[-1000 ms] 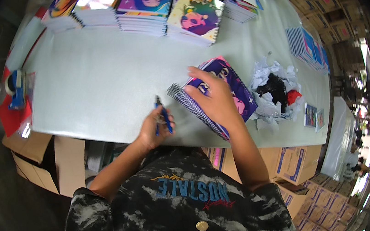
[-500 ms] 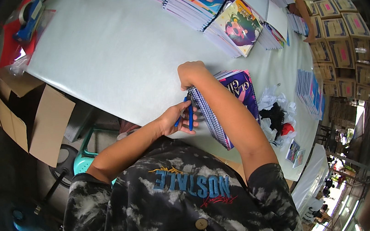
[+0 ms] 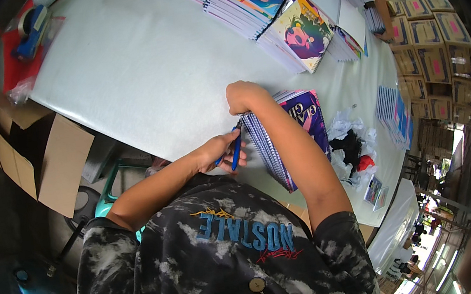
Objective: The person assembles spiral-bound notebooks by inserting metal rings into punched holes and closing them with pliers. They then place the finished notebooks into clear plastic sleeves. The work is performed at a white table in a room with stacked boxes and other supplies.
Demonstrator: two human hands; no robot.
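Note:
My left hand [image 3: 218,149] is closed around pliers with blue handles [image 3: 237,152]. Their dark jaws point up at the far end of a spiral binding. That binding belongs to a stack of spiral notebooks [image 3: 310,120] with purple and pink covers, lying in front of me, coils to the left. My right arm reaches across the stack. At its far left corner my right hand [image 3: 246,97] is curled, knuckles up, next to the plier tips. The hand's back hides whatever its fingertips pinch.
More notebook stacks [image 3: 298,33] stand at the table's far side, with a person beside them. Crumpled plastic with black and red bits [image 3: 353,147] lies right of my stack, near blue-edged notebooks [image 3: 394,119]. An open carton [image 3: 64,162] and a tape dispenser [image 3: 32,34] are at the left.
My left hand and the pliers have shifted slightly left and toward me. My right hand stays at the corner of the stack.

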